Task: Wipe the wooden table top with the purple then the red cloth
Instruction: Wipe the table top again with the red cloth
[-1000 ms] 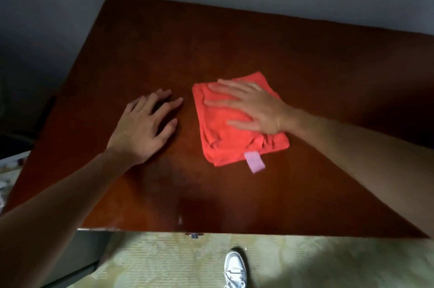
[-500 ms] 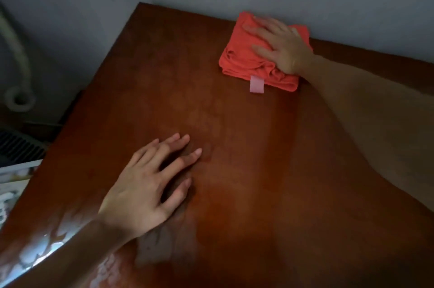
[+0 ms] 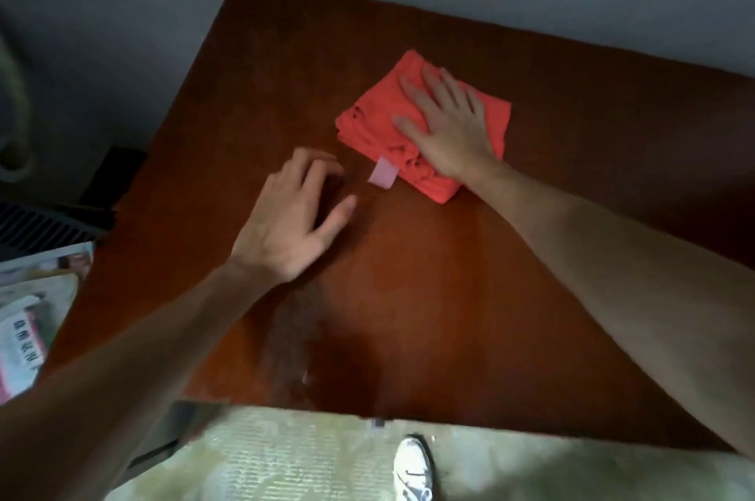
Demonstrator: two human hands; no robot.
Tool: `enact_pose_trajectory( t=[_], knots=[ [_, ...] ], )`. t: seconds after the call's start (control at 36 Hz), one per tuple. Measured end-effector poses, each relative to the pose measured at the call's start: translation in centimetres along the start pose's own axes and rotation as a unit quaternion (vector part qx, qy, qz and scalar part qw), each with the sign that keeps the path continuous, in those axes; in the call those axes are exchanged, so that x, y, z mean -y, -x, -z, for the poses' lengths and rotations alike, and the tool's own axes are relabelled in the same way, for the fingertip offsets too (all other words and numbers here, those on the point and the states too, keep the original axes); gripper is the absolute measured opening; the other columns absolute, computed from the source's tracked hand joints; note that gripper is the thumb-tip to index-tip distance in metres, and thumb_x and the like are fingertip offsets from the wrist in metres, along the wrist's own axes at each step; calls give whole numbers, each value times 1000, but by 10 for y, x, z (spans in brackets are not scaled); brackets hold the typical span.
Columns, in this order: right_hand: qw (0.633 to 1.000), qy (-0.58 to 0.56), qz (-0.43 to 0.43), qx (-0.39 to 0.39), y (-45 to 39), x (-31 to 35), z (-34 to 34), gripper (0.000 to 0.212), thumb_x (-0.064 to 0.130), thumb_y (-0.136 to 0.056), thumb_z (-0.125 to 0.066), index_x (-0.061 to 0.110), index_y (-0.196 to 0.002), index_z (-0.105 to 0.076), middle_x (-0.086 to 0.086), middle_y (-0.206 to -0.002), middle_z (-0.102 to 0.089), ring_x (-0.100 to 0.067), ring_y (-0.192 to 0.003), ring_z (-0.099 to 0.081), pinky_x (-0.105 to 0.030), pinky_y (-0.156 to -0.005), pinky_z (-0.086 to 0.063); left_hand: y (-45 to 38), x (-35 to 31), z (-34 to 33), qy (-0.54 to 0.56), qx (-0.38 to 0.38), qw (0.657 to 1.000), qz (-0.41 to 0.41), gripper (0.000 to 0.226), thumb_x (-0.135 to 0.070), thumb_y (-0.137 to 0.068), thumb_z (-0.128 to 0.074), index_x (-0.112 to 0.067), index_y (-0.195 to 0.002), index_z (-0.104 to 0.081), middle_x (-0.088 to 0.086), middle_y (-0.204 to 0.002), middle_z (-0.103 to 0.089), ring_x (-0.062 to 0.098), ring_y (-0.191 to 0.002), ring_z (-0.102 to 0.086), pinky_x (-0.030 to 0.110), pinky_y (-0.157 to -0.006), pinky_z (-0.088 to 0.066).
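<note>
A folded red cloth [image 3: 376, 120] with a pale pink tag [image 3: 383, 177] lies on the dark wooden table top [image 3: 408, 296], toward the far middle. My right hand [image 3: 445, 128] presses flat on the cloth with straight, spread fingers. My left hand [image 3: 290, 222] rests on the bare wood just left of the cloth, fingers loosely spread and holding nothing. No purple cloth is in view.
A grey wall runs behind the table's far edge. Left of the table lie magazines or papers [image 3: 28, 320] and a dark vent [image 3: 36, 226]. Below the near edge are pale patterned floor and a white shoe [image 3: 412, 468].
My right hand has slid the red cloth back from the far edge by the wall toward the table's middle. My left hand stays flat on the wood beside it.
</note>
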State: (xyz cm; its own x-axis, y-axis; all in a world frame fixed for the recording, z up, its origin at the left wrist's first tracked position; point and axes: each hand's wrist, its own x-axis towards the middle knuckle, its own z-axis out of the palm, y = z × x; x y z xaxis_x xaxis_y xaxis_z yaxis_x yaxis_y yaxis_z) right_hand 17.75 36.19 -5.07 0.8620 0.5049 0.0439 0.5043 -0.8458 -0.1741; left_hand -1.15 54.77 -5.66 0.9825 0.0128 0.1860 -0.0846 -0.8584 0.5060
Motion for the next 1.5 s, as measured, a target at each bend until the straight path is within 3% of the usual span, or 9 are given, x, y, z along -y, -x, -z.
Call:
enact_pose_trajectory(
  t=[0.08, 0.14, 0.25, 0.36, 0.64, 0.97, 1.22, 1.33, 1.5],
  knots=[
    [1000, -4, 5, -13, 67, 34, -7, 78, 73, -89, -18, 40, -159, -27, 3, -171, -18, -19, -159, -9, -46, -125, -10, 7, -2, 8, 40, -94, 995, 16, 39, -43, -96, -49, -10, -114, -58, 12, -120, -51, 30, -111, -55, 48, -93, -45],
    [1000, -1, 26, -16, 115, 58, -11, 76, 72, -91, -21, 39, -159, -29, 3, -171, -20, -19, -159, -10, -48, -125, -12, 13, 1, 15, 39, -105, 993, 29, 38, -43, -96, -49, -10, -112, -60, 13, -117, -53, 31, -108, -55, 46, -91, -44],
    [995, 9, 96, -23, 201, 104, -17, 71, 71, -97, -31, 38, -160, -29, 4, -171, -18, -17, -159, -7, -50, -126, -14, 25, 22, 35, -33, -36, 999, 15, 43, -46, -93, -44, -14, -115, -62, 12, -121, -53, 32, -110, -53, 45, -90, -38],
    [991, 29, 133, -12, 225, 115, -19, 72, 72, -97, -34, 39, -161, -25, 5, -171, -16, -16, -159, -5, -50, -126, -15, 32, 50, 52, -107, 27, 994, -20, 52, -51, -93, -39, -18, -126, -60, 9, -131, -51, 32, -115, -53, 46, -91, -40],
    [932, -6, 354, 79, 130, 69, -5, 61, 55, -101, -48, 41, -157, -32, 6, -171, -16, -16, -159, -6, -46, -127, -9, 23, 82, 60, -138, 68, 988, -7, 59, -53, -95, -35, -24, -145, -48, 8, -146, -44, 32, -127, -48, 49, -105, -35],
    [897, 38, 431, 91, -57, 26, -4, 59, 55, -104, -34, 38, -160, -26, 5, -172, -11, -18, -159, -7, -52, -123, -20, 22, 83, 55, -115, 76, 990, 11, 51, -48, -100, -39, -28, -146, -46, 2, -151, -41, 20, -144, -35, 36, -114, -24],
    [916, 42, 392, 71, -177, 17, 3, 61, 57, -104, -27, 33, -160, -30, -1, -170, -20, -25, -157, -17, -44, -119, -19, 19, 81, 55, -115, 87, 989, 21, 50, -45, -102, -39, -26, -148, -46, 3, -155, -39, 20, -149, -31, 42, -118, -26],
    [948, 41, 311, 62, -202, 18, 8, 65, 62, -100, -22, 37, -160, -29, 2, -170, -22, -24, -156, -21, -50, -117, -24, 20, 83, 54, -114, 84, 990, 20, 50, -46, -102, -39, -26, -148, -46, 3, -154, -39, 20, -148, -32, 43, -119, -26],
    [975, 23, 215, 41, -198, 25, 4, 68, 66, -97, -22, 39, -159, -28, 3, -170, -21, -24, -156, -20, -47, -120, -20, 20, 86, 53, -115, 71, 991, 10, 51, -48, -101, -38, -27, -147, -46, 2, -154, -39, 19, -147, -32, 41, -119, -25]
  ],
)
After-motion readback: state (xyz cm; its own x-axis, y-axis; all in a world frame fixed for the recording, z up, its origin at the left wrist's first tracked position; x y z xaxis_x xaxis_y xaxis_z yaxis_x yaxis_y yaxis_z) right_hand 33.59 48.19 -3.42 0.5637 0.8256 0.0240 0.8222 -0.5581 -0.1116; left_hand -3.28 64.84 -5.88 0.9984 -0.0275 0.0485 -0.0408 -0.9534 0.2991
